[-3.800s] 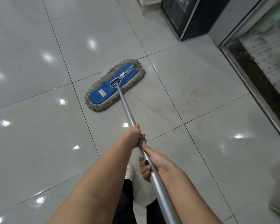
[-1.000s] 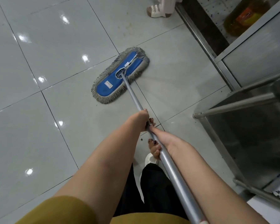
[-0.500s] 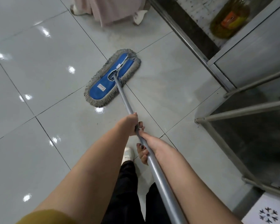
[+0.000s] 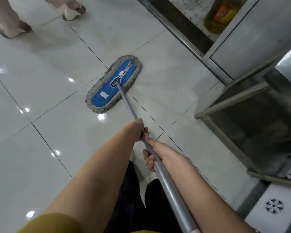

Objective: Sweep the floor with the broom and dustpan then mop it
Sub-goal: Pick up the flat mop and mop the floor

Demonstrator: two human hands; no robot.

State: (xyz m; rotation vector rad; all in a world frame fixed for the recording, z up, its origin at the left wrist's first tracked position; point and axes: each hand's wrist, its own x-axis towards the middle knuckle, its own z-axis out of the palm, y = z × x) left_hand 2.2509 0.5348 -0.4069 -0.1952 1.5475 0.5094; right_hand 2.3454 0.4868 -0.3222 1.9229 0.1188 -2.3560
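- Far left, top: I see another person's legs in pale trousers (image 4: 10,19), one light shoe (image 4: 73,13) flat on the tiles.
- Glossy grey tile floor (image 4: 40,73) with dark grout lines and ceiling-light glints.
- Centre: the flat mop head (image 4: 106,93), a blue pad with a grey fringe, lies flat on the floor at a slant, over a crossing of grout lines.
- The metal mop handle (image 4: 129,107) runs from the pad's middle down toward lower right.
- Left hand (image 4: 136,130): fingers wrapped tight round the handle, the forward grip.
- Right hand (image 4: 152,156): just behind the left, fingers curled under the handle and clamped on it; dark nail polish shows.
- Right: a steel table frame (image 4: 233,101) stands on the floor, well apart from the mop head.
- Top right: a yellowish bottle (image 4: 222,15) with an orange label, behind a metal threshold.
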